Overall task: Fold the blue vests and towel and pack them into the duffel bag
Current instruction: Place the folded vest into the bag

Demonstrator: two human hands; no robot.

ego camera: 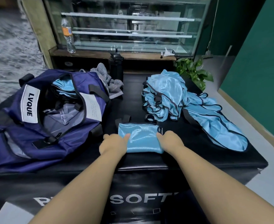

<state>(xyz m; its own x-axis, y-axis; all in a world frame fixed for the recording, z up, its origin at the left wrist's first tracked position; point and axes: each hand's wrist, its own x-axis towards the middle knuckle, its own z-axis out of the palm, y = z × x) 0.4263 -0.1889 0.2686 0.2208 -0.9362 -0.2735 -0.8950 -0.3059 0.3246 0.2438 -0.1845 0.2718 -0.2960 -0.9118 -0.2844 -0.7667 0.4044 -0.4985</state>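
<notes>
A black padded mat is spread before a glass display case. The open duffel bag is seen at left, unfolded vests at right. The folded vest is clamped by the left hand and right hand, fingers curled on its edges; the slippery fabric could unfold when lifted.

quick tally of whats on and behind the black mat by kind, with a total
Duffel bag: 1
Folded vest held by both hands: 1
Pile of unfolded vests: 1 (number of vests in it cannot be told)
Stack of vests in the bag: 1
Grey towel: 1
Black flask: 1
Water bottle: 1
Plant: 1
Total: 8
</notes>
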